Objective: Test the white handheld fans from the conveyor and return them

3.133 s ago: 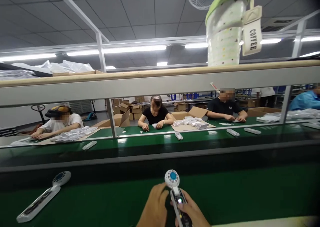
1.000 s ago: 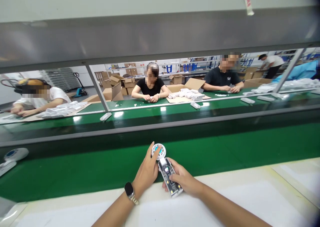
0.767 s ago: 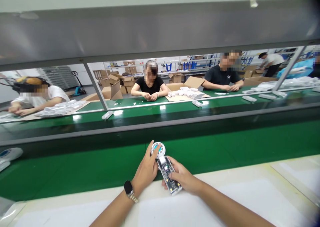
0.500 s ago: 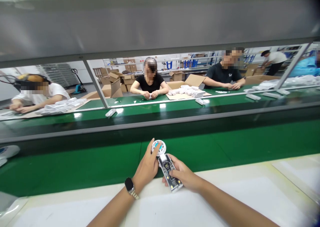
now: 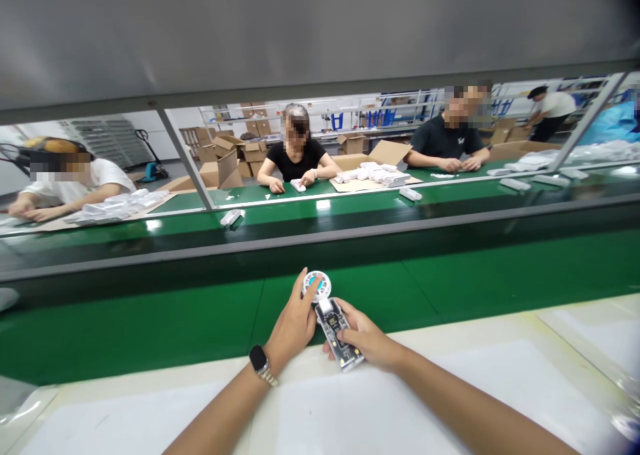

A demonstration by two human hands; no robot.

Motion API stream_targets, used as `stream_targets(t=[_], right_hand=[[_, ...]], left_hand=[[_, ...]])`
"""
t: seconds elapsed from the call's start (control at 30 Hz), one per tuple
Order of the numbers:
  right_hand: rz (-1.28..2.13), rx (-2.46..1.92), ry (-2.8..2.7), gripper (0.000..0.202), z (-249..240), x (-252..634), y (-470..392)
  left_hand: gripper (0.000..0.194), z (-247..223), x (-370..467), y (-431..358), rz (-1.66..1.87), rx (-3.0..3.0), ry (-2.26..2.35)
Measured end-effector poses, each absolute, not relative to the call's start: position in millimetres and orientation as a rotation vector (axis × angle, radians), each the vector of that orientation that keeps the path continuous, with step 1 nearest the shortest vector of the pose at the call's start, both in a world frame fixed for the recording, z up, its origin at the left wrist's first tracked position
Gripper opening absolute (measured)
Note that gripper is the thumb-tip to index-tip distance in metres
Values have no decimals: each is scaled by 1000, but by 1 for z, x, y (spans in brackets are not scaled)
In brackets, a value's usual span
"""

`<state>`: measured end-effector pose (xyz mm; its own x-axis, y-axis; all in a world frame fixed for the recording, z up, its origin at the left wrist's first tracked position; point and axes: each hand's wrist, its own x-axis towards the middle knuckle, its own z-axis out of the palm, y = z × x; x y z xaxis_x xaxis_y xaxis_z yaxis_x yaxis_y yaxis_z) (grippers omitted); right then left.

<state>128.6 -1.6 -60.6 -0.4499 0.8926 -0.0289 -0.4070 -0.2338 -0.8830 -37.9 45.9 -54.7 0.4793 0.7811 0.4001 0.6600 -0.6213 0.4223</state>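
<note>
A small handheld fan [image 5: 336,331] is between my two hands, above the near edge of the green belt. Its round white head has a blue centre, and its body shows an exposed dark circuit board with yellow parts. My left hand [image 5: 295,321] is closed around the fan head, one finger lying across its front; the wrist wears a watch [image 5: 259,360]. Wrapped round the body is my right hand [image 5: 367,341], thumb on the board and fingertips showing at the far side. The palm sides of both hands are hidden.
The green belt [image 5: 465,275] runs across in front of me, beyond the white worktop [image 5: 425,401]. On the far line lie white casings [image 5: 410,194] and a pile of casings [image 5: 380,175] on cardboard. Several people sit opposite. A grey panel [image 5: 320,35] hangs overhead.
My hands keep the same hold on the fan. White casings on the far belt have shifted right. The person opposite in the middle has moved their hands apart, with a white piece under one.
</note>
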Motion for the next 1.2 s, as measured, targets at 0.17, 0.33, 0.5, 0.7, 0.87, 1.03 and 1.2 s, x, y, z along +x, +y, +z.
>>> stream_targets(t=[0.17, 0.33, 0.5, 0.7, 0.87, 1.03, 1.2], right_hand=[[1828, -726, -1015, 63, -57, 127, -2], [1764, -719, -822, 68, -56, 129, 0], [1652, -691, -792, 90, -56, 137, 8], [1432, -835, -1007, 88, -72, 133, 18], [1379, -995, -1076, 84, -76, 124, 14], [1331, -1178, -1129, 79, -72, 121, 12], [1314, -1051, -1158, 61, -75, 120, 12]], left_hand=[[60, -53, -38, 45, 845, 2548, 1228], [66, -50, -37, 43, 786, 2552, 1230], [65, -50, -38, 42, 781, 2559, 1212], [62, -53, -39, 44, 768, 2619, 1183], [60, -57, -39, 46, 886, 2839, 1081], [58, -54, -36, 40, 971, 3158, 756], [53, -48, -32, 28, 830, 3305, 612]])
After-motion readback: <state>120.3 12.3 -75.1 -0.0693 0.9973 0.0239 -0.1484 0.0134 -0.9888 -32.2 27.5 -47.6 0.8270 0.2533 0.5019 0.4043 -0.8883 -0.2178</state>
